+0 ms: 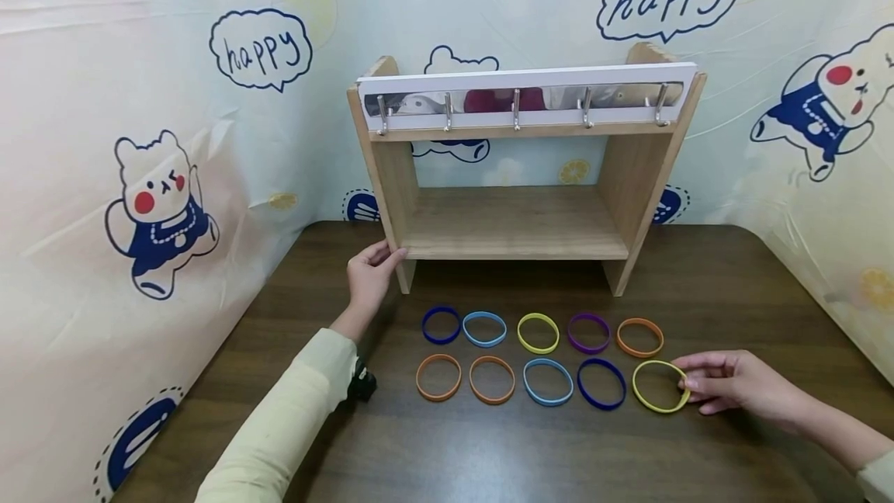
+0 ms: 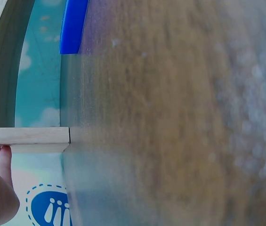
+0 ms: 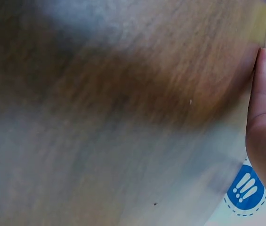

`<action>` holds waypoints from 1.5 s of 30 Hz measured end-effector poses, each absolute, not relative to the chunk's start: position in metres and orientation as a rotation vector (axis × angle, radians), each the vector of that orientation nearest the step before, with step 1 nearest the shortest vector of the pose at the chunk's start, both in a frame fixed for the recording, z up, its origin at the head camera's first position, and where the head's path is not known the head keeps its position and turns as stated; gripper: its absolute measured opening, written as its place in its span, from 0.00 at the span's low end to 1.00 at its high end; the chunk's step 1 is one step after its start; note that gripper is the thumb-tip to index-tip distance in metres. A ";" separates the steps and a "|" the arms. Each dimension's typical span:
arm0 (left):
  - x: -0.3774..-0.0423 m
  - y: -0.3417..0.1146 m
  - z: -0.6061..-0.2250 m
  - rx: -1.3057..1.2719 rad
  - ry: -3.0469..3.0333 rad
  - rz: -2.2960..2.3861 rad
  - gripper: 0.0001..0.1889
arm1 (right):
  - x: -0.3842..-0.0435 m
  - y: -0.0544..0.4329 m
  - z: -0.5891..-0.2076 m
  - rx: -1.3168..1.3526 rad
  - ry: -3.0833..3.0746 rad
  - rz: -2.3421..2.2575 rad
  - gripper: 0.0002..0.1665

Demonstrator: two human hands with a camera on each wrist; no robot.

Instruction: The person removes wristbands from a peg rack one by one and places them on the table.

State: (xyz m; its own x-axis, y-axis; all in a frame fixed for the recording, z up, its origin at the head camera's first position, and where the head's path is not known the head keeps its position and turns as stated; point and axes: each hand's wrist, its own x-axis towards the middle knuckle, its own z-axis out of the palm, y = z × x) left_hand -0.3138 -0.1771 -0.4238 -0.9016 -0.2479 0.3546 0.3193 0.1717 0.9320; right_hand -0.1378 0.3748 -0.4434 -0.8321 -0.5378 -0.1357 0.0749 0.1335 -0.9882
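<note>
A small wooden shelf [image 1: 517, 223] with a row of metal hooks along its top bar stands at the back of the table. My left hand [image 1: 370, 274] holds its left side panel low down, thumb at the front edge; in the left wrist view fingers press the panel [image 2: 27, 136] from outside. In front lie two rows of silicone wristbands, including a dark blue one [image 1: 602, 384], a purple one [image 1: 589, 334] and an orange one [image 1: 639, 338]. My right hand [image 1: 743, 385] pinches the right edge of a yellow wristband [image 1: 660, 386] at the front row's right end.
Two light blue wristbands, several orange ones, another dark blue and another yellow one [image 1: 538, 334] lie on the brown table [image 1: 447, 456]. All the hooks [image 1: 517, 109] hang bare. A printed cloth [image 1: 279, 138] surrounds the table at the back and sides.
</note>
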 end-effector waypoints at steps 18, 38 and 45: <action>-0.315 -0.179 -0.427 -0.051 -2.029 -1.776 0.23 | -0.140 0.373 -0.443 -0.439 2.096 -1.606 0.24; -0.311 -0.179 -0.420 -0.055 -2.052 -1.799 0.21 | -0.143 0.377 -0.439 -0.452 2.065 -1.708 0.19; -0.290 -0.173 -0.392 -0.116 -2.058 -1.770 0.19 | -0.149 0.379 -0.426 -0.470 2.132 -1.758 0.21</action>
